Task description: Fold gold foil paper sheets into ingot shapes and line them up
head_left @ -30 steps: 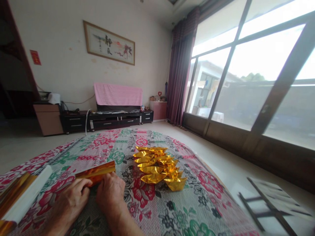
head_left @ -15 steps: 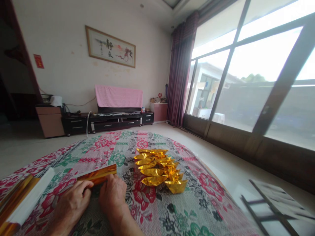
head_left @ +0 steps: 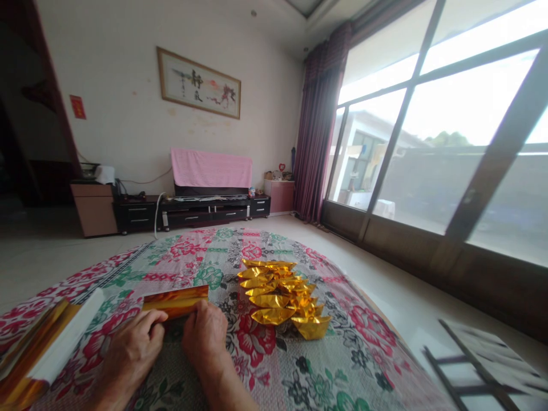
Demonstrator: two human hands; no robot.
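A folded sheet of gold foil paper point(head_left: 175, 299) lies on the flowered tablecloth in front of me. My left hand point(head_left: 137, 345) pinches its lower left corner between thumb and fingers. At the lower right end, my right hand point(head_left: 207, 331) has its fingers curled over the paper's edge; its fingertips are partly hidden. To the right sit several folded gold paper ingots point(head_left: 274, 315), lined up in overlapping rows. On the far left rests a stack of gold and white foil sheets point(head_left: 47, 348), curling at the edges.
The flowered cloth point(head_left: 240, 365) covers a round table. Beyond it stands a low black cabinet point(head_left: 192, 217), with a pink cloth point(head_left: 212, 167) draped over something on top. A wooden stool point(head_left: 492, 354) is on the floor at the right, below the large windows.
The view has shifted slightly, so everything appears a little farther right. The gold sheet shows a wider face between my hands, and both hands still grip its near edge.
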